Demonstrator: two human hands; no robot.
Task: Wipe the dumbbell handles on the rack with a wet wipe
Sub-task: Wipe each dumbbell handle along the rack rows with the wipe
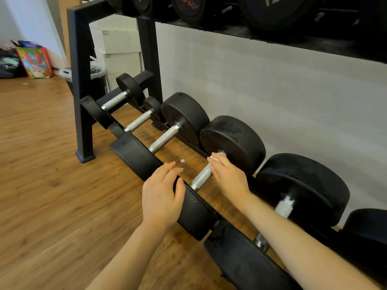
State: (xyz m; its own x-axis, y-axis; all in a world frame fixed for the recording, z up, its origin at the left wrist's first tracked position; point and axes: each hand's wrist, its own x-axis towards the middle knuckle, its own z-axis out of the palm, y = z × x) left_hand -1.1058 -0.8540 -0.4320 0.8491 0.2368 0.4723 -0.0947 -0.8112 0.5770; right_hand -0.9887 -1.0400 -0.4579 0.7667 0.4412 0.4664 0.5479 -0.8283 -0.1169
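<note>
**Wipe on the fourth handle of the lower tier**

Wooden plank flooring ran under a black dumbbell rack set against a pale wall. Along the lower tier lay a row of black dumbbells with knurled metal handles, and larger ones sat on the upper shelf. The right hand lay over the far end of one dumbbell handle, fingers curled down round a white wet wipe that was pressed against the metal just beside the rear weight head. The left hand rested on the front weight head of the same dumbbell, fingers relaxed and slightly spread, thumb hooked over the rim, holding nothing. A small white scrap lay on the floor between the rails. At the far left stood a colourful gift bag, dark bin bags, stacked white boxes and a lined bin behind the rack's leg.
</note>
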